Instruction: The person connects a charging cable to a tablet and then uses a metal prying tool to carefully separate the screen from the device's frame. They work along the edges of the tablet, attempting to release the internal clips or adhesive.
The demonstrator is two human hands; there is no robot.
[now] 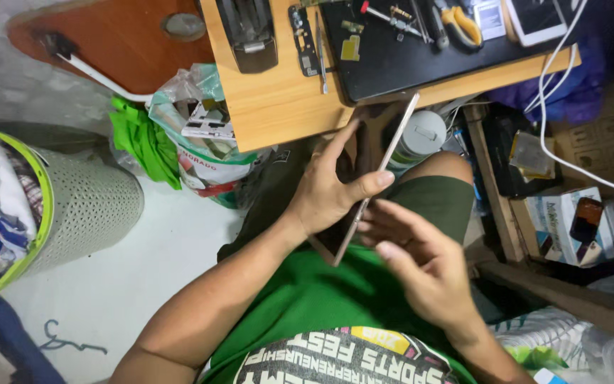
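A thin, silver-edged flat tablet (374, 178) is gripped edge-on by the left hand (325, 192), while the right hand (421, 259), fingers loose, touches its back at five o'clock.

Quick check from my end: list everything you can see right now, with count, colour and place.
tablet: one, pale edge, held tilted over the lap
desk: one, light wood, top centre
mat: one, black, on desk
cutters: one, yellow handles, on mat
tweezers: one, metal, on desk
bin: one, grey with green rim, left
bag: one, clear plastic, under desk edge
cables: white, right
left hand: grips tablet
right hand: fingers at tablet's lower edge
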